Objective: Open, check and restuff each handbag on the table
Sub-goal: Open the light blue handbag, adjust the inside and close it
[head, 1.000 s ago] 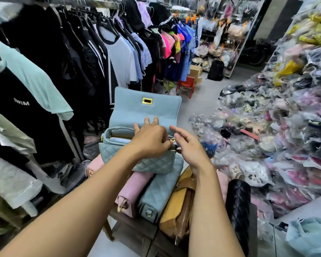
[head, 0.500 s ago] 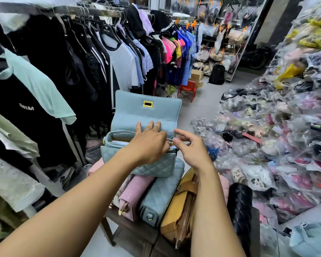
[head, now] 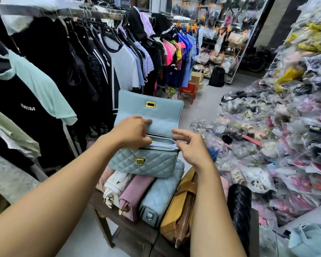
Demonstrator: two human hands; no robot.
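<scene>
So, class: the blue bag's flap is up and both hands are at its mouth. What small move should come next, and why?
Probably slip the right hand into the blue bag to feel its stuffing. The flap stands open, pale paper shows in the mouth, the left hand pinches the rim, and the right hand hovers open beside it.

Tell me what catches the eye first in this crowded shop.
A light blue quilted handbag at centre, flap raised, with the left hand gripping its rim and the right hand beside it. It rests on a row of handbags on a table. Hanging clothes crowd the left; a heap of plastic-wrapped goods fills the right.
</scene>
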